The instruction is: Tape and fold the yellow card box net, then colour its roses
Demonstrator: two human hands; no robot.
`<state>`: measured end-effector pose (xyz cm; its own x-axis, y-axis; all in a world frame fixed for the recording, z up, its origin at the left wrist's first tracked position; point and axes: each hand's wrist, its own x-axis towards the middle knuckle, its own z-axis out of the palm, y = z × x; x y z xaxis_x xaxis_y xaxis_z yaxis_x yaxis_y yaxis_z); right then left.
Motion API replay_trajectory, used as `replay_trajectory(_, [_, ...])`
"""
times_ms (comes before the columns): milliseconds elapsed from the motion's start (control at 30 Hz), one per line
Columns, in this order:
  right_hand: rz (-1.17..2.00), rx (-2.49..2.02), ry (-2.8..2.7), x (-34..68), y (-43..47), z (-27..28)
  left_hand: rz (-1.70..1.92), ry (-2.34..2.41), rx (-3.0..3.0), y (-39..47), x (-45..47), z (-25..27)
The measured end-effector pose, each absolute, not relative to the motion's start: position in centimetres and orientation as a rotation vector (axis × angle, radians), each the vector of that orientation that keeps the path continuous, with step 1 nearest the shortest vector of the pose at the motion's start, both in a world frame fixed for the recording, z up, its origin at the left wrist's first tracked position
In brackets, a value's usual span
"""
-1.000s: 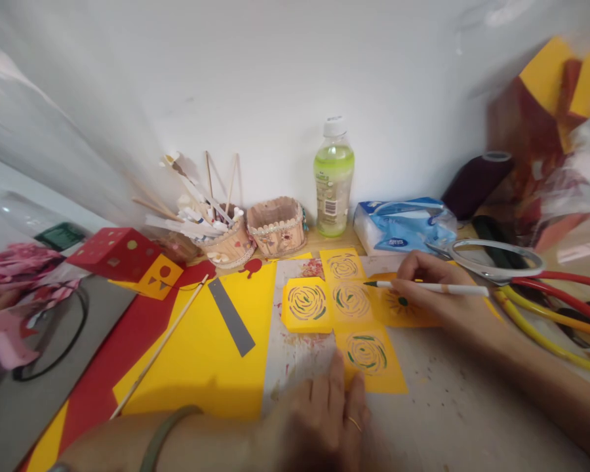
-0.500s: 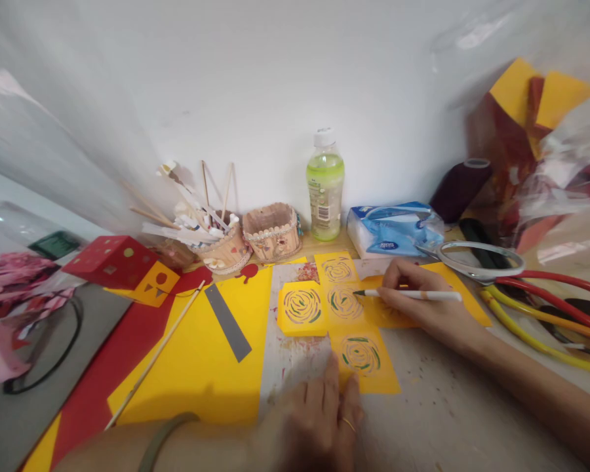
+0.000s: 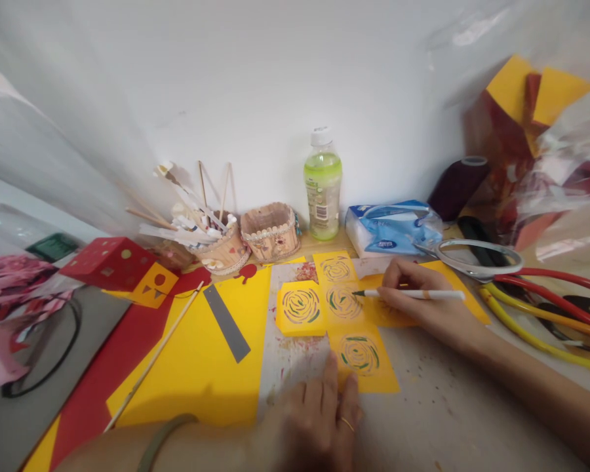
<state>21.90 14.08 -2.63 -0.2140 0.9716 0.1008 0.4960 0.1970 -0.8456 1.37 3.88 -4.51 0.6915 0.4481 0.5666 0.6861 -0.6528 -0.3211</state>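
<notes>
A yellow cut-paper piece (image 3: 365, 387) with swirl patterns of slits and green marks lies on the stained grey mat. My left hand (image 3: 319, 413) rests flat at its near edge, fingers stretched out, the fingertips touching the paper. My right hand (image 3: 417, 292) grips a white marker (image 3: 440, 295) in a pinch, its dark tip at the right side of the middle swirl. Left of that swirl, a raised yellow panel (image 3: 301, 309) carries another swirl. Part of the paper under my right hand is hidden.
Yellow sheets (image 3: 191, 373) with a grey strip (image 3: 226, 321) and a wooden stick (image 3: 157, 351) lie left. A red box (image 3: 111, 262), small wooden baskets (image 3: 270, 236), a green drink bottle (image 3: 323, 187) and a tissue pack (image 3: 393, 229) line the back. Scissors (image 3: 479, 259) and red-handled pliers (image 3: 560, 282) lie right.
The camera view has shifted very slightly. The marker tip stays on the middle swirl, and its rear end sits a touch farther right. My left hand remains in place.
</notes>
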Motion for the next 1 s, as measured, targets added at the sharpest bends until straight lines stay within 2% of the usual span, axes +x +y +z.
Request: replay_trajectory(1000, [0.899, -1.376, -1.855, 22.08, 14.01, -2.47, -0.622, -0.894, -2.37, 3.75, 1.44, -4.97])
